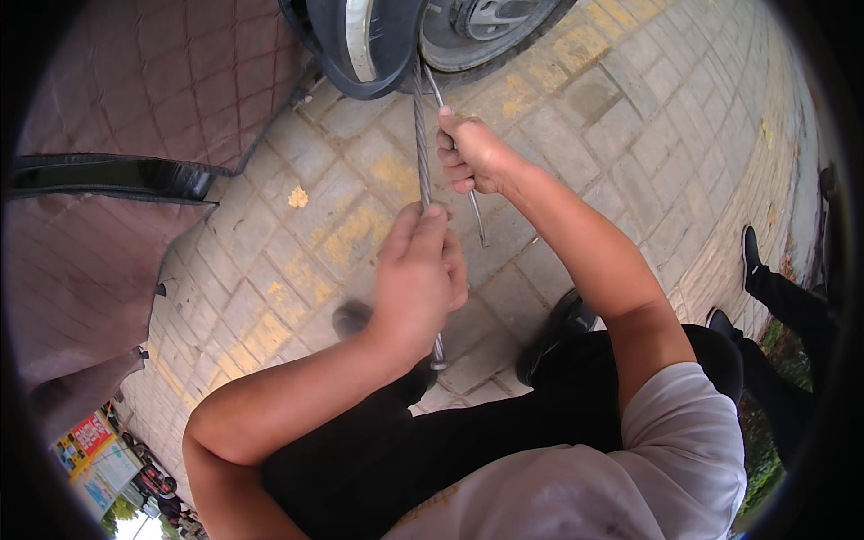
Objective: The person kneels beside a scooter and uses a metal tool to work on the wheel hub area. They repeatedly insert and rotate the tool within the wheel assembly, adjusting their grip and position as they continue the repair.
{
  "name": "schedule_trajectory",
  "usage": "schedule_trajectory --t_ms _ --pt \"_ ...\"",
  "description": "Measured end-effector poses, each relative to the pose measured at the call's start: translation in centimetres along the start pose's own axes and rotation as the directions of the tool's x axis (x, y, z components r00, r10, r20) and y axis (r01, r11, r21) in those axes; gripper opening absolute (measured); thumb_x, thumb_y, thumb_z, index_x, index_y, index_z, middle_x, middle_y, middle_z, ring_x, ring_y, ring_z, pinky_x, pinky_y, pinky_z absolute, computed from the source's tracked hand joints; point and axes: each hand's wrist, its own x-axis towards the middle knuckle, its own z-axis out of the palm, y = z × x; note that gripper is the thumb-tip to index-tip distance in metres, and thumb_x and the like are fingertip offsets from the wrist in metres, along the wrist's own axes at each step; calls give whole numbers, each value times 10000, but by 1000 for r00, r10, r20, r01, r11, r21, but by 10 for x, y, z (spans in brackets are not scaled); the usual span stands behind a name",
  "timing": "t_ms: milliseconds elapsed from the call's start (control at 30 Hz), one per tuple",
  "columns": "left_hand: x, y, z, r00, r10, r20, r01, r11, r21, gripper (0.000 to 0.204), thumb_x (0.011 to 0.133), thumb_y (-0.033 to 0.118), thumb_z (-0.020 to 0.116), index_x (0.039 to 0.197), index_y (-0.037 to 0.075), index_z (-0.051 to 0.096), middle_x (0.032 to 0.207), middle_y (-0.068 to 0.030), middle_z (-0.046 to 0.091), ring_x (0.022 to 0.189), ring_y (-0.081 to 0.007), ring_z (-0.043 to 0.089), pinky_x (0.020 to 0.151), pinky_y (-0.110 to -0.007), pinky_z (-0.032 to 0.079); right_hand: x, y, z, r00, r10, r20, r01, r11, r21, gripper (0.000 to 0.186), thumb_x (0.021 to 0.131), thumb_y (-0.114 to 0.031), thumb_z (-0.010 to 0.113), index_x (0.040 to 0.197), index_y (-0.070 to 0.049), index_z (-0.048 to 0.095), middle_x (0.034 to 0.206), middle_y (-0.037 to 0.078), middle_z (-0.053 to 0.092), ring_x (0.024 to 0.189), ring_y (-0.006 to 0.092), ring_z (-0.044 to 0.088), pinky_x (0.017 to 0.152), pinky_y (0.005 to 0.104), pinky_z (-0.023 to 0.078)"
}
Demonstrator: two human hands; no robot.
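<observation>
My left hand (414, 274) is closed around a long twisted metal bar (422, 135), whose knobbed lower end sticks out below the fist. Further up and to the right, my right hand (477, 155) grips a thinner metal rod (479, 220), its flattened lower end pointing back toward me. The upper ends of both tools meet the vehicle between the dark rounded fender (376, 54) and the wheel (490, 36). Exactly what they touch there is too small to make out.
Quilted brown covers (135, 90) hang along the left side. Grey paving (576, 198) with worn yellow paint lies below. Another person's dark-trousered legs (778, 297) and shoes are at the right edge. My own black shoe (558, 337) stands near my hands.
</observation>
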Motion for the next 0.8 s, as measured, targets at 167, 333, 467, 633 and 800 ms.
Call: schedule_trajectory --t_ms 167,333,467,633,800 --pt "2 -4 1 1000 8 -16 -8 1000 -1 245 1023 259 344 1063 34 431 620 1 329 426 -96 275 402 -258 257 2 -10 -13 995 77 56 -75 997 -29 457 998 -504 330 711 -149 350 562 -56 224 439 82 171 405 277 181" --pt "2 -6 -3 1000 8 4 -8 1000 -10 229 1024 254 341 1060 48 436 625 3 333 431 -97 276 404 -259 252 7 2 -15 999 23 47 -24 1000 13 457 999 -506 328 723 -144 373 557 -56 235 429 85 165 392 283 183" --pt "3 -7 -1 1000 16 -10 -16 1000 -20 216 1022 246 341 1046 57 441 620 7 332 430 -97 276 404 -258 246 29 36 23 956 -224 -191 255 954 159 451 992 -505 349 723 -145 382 537 -50 254 415 86 173 377 277 178" --pt "5 -11 -3 999 52 -6 -51 997 49 207 1019 236 339 1038 59 444 606 9 329 418 -99 274 402 -263 244 77 57 86 919 -350 -183 385 686 618 480 973 -526 387 690 -138 374 511 -45 274 378 96 210 355 267 189" --pt "7 -6 -11 999 20 28 -21 1000 16 205 1015 235 344 1050 56 437 597 10 331 408 -103 280 399 -266 245 73 56 41 735 -538 -413 564 823 -68 483 986 -496 380 674 -128 408 524 -47 297 394 89 244 351 301 233"
